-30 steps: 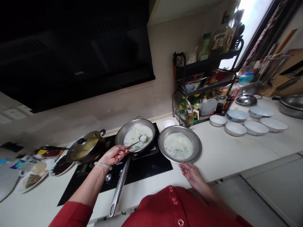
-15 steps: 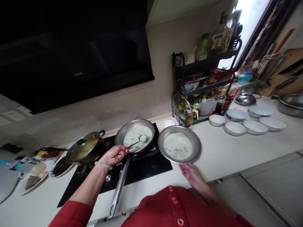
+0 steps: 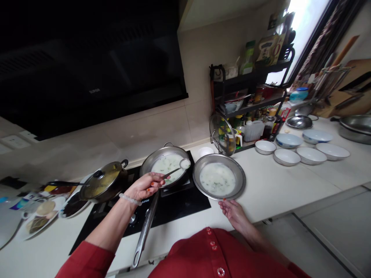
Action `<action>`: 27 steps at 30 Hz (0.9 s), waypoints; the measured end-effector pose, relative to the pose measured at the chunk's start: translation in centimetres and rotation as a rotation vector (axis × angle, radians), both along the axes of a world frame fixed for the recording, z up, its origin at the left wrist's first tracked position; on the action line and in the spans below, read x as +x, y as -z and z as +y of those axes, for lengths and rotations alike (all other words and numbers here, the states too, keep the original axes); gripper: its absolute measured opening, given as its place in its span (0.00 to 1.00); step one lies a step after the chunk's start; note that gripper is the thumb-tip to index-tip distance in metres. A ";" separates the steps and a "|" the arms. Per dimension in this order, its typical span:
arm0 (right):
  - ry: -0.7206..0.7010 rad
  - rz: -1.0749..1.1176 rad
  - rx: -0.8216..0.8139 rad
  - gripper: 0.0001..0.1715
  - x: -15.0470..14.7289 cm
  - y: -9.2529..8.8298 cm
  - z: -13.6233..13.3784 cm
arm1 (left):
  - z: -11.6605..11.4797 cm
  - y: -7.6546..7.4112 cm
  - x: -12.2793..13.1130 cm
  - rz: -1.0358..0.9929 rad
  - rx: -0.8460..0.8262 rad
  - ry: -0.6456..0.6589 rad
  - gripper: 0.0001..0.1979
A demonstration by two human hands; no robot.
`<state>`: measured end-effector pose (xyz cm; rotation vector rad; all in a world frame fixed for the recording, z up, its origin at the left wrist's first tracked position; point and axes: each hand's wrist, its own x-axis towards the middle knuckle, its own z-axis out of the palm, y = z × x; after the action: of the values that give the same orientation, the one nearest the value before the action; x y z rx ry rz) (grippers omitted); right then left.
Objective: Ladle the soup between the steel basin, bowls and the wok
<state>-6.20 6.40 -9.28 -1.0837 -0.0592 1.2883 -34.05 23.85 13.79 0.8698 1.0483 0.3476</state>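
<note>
My left hand (image 3: 149, 184) is closed round the handle of a small metal ladle (image 3: 184, 164). White soup fills the ladle, which is over the right rim of a steel frying pan (image 3: 147, 156) on the hob. White soup with green bits (image 3: 166, 162) lies in the pan. Beside the pan, on the counter and the hob's edge, sits a wide metal basin (image 3: 241, 175) holding similar white soup (image 3: 218, 179). At the near rim of the basin is my right hand (image 3: 233, 212), fingertips on the edge, fingers partly curled.
A lidded pot (image 3: 102, 183) occupies the hob's left side, near plates of food (image 3: 43, 216). Several white bowls (image 3: 311, 154) stand on the right counter. A glass lid (image 3: 222, 135) leans against the black spice rack (image 3: 246, 108). The pan's long handle (image 3: 146, 231) points toward me.
The ladle has risen and moved right, from over the soup to the pan's right rim. My left hand went right and slightly up with it. My right hand remains at the basin.
</note>
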 end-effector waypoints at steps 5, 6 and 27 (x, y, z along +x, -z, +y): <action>0.013 0.011 0.000 0.14 0.0 0.2 0.1 | -1.1 1.3 3.9 0.027 0.006 0.131 0.07; 0.019 0.016 -0.001 0.14 0.0 0.2 0.1 | -1.2 2.0 4.7 0.045 0.006 0.163 0.07; 0.021 0.017 0.015 0.14 -0.1 0.1 0.0 | -3.6 7.1 8.9 0.223 0.469 0.360 0.04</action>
<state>-6.28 6.43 -9.38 -1.0582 -0.0447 1.2757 -25.17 20.27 6.73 1.5226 1.0035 0.1945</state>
